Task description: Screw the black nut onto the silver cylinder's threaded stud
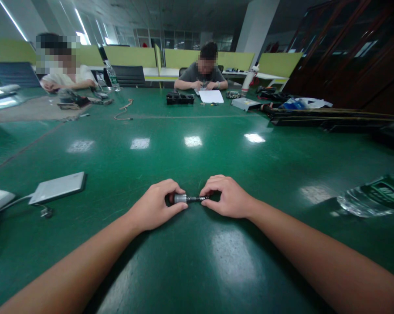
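Metal part (pixel 180 198) right in the middle of the head view, lying level between both hands just over the green table (pixel 171 257)! Look at the left hand (pixel 156 203): thumb and fingers clamped on the thick silver barrel. Across to the right hand (pixel 231 198), and it's a pinch, thumb and fingertips closed on the far tip of the thin dark shaft, with a stretch of shaft showing between the hands. Out to the left, a flat silvery device (pixel 58 188) with a pale cable (pixel 20 201) at its near end; over on the right, a clear bottle (pixel 376 196) with a green label. Across the table, one person (pixel 202 74) leans over white paper (pixel 212 96), a black tray (pixel 180 98) nearby, and another person (pixel 68 77) sits at far left.
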### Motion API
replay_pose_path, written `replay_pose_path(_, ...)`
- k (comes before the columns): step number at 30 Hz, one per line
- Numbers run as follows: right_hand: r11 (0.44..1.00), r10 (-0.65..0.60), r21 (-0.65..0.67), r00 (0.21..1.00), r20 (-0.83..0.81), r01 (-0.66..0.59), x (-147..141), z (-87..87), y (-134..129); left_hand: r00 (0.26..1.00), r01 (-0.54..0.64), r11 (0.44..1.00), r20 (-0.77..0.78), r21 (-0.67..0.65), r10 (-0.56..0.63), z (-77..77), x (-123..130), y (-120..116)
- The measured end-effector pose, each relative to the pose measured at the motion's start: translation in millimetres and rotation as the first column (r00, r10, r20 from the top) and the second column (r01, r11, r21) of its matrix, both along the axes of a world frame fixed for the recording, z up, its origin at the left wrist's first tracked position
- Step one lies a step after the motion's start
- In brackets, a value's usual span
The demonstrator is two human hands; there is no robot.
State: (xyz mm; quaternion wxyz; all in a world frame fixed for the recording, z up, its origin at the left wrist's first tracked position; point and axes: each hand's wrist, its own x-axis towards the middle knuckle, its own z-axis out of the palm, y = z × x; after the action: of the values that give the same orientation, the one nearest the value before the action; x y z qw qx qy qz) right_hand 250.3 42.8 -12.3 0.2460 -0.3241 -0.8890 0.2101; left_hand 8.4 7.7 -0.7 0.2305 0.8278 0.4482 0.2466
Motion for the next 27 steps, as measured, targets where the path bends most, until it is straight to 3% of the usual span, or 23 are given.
replay_pose_path(8,0.995,-0.101,0.01,0.995,0.006,0.101,5.3,1.7,6.1,0.998,-0.055,0.998,0.013,0.008,0.055,-1.2,-3.1,2.0)
replay_pose_path(27,1.0,0.004,-0.004,1.0,-0.03,-0.004,-13.0,-5.5,-8.2,0.998,0.055,0.998,0.026,-0.011,-0.055,-0.1,-1.0,-0.4)
